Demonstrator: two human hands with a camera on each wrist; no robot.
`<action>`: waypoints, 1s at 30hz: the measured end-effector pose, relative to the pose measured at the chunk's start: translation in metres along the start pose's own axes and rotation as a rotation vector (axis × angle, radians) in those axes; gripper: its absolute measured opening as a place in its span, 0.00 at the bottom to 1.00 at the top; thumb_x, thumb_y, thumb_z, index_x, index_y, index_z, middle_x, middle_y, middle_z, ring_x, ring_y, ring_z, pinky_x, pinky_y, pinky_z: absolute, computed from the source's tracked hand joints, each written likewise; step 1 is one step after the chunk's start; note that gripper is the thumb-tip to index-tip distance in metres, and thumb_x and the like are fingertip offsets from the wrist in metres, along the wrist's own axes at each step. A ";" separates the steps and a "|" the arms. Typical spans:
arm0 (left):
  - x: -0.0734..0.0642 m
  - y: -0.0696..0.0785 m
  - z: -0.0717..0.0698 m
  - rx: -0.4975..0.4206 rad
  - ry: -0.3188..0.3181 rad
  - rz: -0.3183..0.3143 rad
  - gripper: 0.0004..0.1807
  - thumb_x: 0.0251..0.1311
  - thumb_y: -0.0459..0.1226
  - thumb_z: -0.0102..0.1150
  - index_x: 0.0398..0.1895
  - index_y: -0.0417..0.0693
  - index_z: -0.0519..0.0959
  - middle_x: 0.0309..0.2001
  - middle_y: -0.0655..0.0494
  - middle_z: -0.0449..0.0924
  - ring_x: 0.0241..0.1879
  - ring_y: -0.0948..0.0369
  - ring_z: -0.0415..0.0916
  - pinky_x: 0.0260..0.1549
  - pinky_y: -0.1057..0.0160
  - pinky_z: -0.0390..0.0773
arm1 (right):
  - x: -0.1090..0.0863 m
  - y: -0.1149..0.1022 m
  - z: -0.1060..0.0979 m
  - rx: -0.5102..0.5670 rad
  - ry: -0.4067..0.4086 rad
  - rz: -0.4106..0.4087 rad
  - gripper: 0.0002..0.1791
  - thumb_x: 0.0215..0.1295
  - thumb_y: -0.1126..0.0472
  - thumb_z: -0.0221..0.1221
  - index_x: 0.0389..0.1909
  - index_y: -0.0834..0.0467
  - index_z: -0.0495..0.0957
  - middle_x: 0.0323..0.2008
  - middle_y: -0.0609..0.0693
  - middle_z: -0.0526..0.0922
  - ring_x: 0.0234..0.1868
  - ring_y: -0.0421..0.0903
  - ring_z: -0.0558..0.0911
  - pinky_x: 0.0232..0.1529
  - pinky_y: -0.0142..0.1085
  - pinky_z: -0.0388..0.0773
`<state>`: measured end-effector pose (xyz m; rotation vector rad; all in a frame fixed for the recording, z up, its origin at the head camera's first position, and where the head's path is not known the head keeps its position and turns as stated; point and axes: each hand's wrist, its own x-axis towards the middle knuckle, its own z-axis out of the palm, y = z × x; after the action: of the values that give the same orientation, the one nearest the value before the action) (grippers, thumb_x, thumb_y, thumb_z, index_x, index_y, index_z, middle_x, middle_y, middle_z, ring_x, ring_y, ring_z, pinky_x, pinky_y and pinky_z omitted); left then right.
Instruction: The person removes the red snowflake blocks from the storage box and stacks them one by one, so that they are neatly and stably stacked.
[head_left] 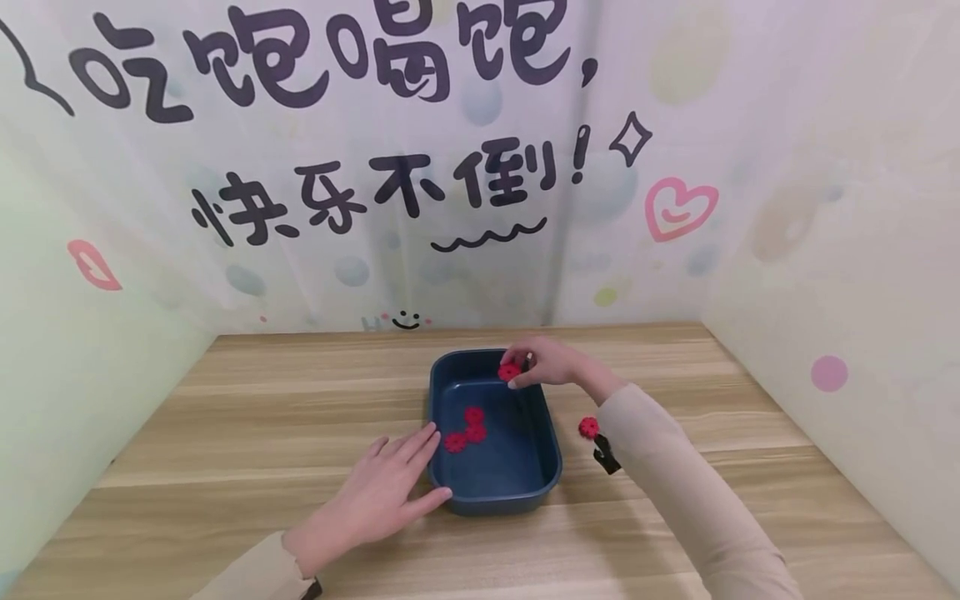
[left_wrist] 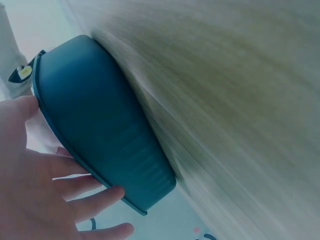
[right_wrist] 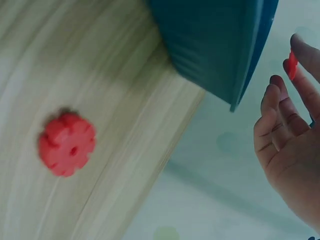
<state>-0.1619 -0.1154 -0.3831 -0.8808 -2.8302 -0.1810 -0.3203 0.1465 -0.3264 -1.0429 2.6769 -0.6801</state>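
A deep blue rectangular bin (head_left: 495, 492) stands on the wooden table. Several red notched discs (head_left: 456, 442) lie together on its floor, toward the left side. My right hand (head_left: 551, 360) is over the bin's far right corner and pinches another red notched disc (head_left: 509, 372) between thumb and index finger; the right wrist view shows this disc (right_wrist: 293, 65) edge-on. My left hand (head_left: 378, 492) rests against the bin's left rim with its fingers spread and straight. One more red notched disc (head_left: 588, 427) lies on the table to the right of the bin, near the right sleeve.
The wooden table (head_left: 262, 400) reaches back to a white printed curtain (head_left: 480, 275) with dark lettering. Pale walls (head_left: 825, 250) close in both sides. A black wrist-camera piece (head_left: 606, 456) shows beneath the right sleeve, close to the loose disc.
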 end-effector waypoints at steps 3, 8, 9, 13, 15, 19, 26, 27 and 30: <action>0.000 0.000 0.000 0.003 0.007 0.004 0.41 0.57 0.63 0.35 0.61 0.40 0.63 0.62 0.49 0.58 0.58 0.53 0.59 0.50 0.44 0.59 | -0.008 0.005 0.001 0.004 0.019 -0.026 0.17 0.53 0.57 0.62 0.44 0.56 0.75 0.36 0.45 0.76 0.37 0.46 0.73 0.38 0.37 0.70; 0.000 0.000 0.000 0.007 0.022 0.010 0.40 0.57 0.62 0.38 0.61 0.40 0.64 0.62 0.49 0.59 0.58 0.53 0.60 0.49 0.44 0.60 | -0.022 0.013 0.001 0.038 0.055 -0.068 0.18 0.52 0.60 0.63 0.45 0.59 0.75 0.38 0.47 0.75 0.39 0.48 0.72 0.38 0.35 0.71; 0.000 0.000 0.000 0.008 0.023 0.010 0.39 0.57 0.61 0.39 0.61 0.40 0.64 0.62 0.49 0.59 0.58 0.53 0.60 0.49 0.44 0.60 | -0.024 0.016 0.001 0.045 0.062 -0.076 0.19 0.52 0.60 0.63 0.45 0.59 0.75 0.38 0.47 0.75 0.40 0.49 0.72 0.38 0.35 0.71; 0.000 0.000 0.000 0.005 0.021 0.009 0.39 0.57 0.61 0.40 0.61 0.40 0.64 0.62 0.49 0.59 0.58 0.53 0.60 0.49 0.44 0.60 | -0.037 0.025 0.001 0.065 0.088 -0.087 0.21 0.51 0.59 0.63 0.47 0.60 0.74 0.39 0.47 0.75 0.40 0.52 0.73 0.37 0.35 0.72; 0.000 0.000 0.000 0.003 0.023 0.013 0.39 0.57 0.61 0.40 0.60 0.40 0.64 0.62 0.49 0.59 0.58 0.53 0.60 0.49 0.44 0.60 | -0.043 0.028 0.000 0.073 0.101 -0.091 0.21 0.51 0.60 0.63 0.47 0.60 0.74 0.40 0.48 0.75 0.39 0.53 0.72 0.36 0.36 0.72; -0.001 0.000 0.000 0.004 0.026 0.017 0.39 0.57 0.61 0.39 0.60 0.39 0.64 0.62 0.48 0.59 0.57 0.53 0.60 0.49 0.44 0.60 | -0.054 0.034 0.000 0.087 0.120 -0.087 0.20 0.52 0.62 0.62 0.48 0.61 0.74 0.40 0.47 0.75 0.39 0.54 0.72 0.36 0.39 0.72; 0.000 -0.001 0.001 0.011 0.026 0.009 0.39 0.57 0.62 0.38 0.61 0.40 0.64 0.62 0.49 0.59 0.58 0.54 0.59 0.49 0.44 0.60 | -0.075 0.037 -0.006 0.093 0.123 -0.038 0.20 0.52 0.64 0.61 0.48 0.62 0.73 0.40 0.50 0.74 0.35 0.49 0.73 0.36 0.40 0.72; 0.000 0.000 0.000 0.011 0.016 0.004 0.39 0.57 0.62 0.37 0.61 0.40 0.63 0.62 0.49 0.58 0.58 0.54 0.59 0.50 0.45 0.60 | -0.078 0.038 -0.007 0.089 0.120 -0.037 0.20 0.53 0.64 0.61 0.48 0.62 0.73 0.39 0.50 0.74 0.35 0.48 0.73 0.36 0.40 0.71; 0.000 -0.001 0.000 0.016 0.019 0.007 0.39 0.57 0.62 0.37 0.61 0.40 0.63 0.63 0.50 0.58 0.58 0.54 0.59 0.50 0.45 0.60 | -0.085 0.049 -0.005 0.099 0.104 -0.043 0.20 0.53 0.65 0.60 0.48 0.63 0.72 0.39 0.51 0.74 0.34 0.47 0.73 0.36 0.41 0.71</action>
<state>-0.1624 -0.1159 -0.3835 -0.8804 -2.8070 -0.1653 -0.2881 0.2377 -0.3448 -1.0701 2.6825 -0.8883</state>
